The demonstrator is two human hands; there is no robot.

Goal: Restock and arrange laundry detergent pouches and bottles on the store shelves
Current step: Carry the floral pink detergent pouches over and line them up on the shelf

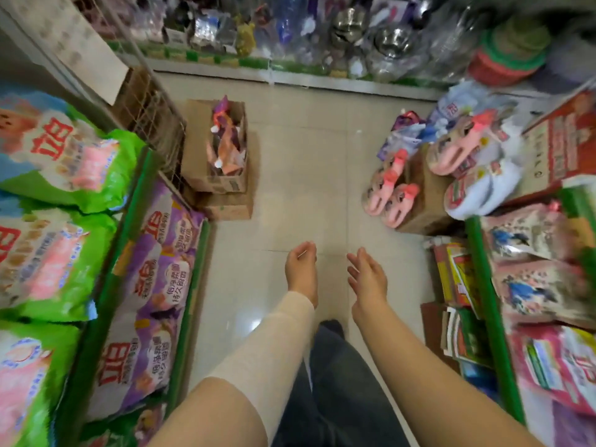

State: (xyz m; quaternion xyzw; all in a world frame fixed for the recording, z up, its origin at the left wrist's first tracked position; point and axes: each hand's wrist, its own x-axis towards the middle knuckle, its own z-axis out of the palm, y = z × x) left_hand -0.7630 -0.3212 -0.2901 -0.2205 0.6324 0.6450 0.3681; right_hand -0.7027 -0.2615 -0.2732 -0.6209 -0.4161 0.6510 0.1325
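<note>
Both my hands hang over the tiled aisle floor and hold nothing. My left hand (301, 269) has loosely curled fingers, with a beige sleeve on its forearm. My right hand (367, 279) has relaxed, fairly straight fingers. Green detergent pouches (61, 156) lie stacked on the upper left shelf. Purple detergent pouches (154, 279) fill the lower left shelf behind a green rail. An open cardboard box (216, 150) with purple and orange pouches standing in it sits on a second box, on the floor ahead to the left.
On the right stand pink and white children's sandals (396, 191) on a carton, with shelves of printed bags (535, 269) behind a green rail. A far shelf (322, 75) holds steel bowls and wrapped goods. A wire rack (145, 111) stands beside the box.
</note>
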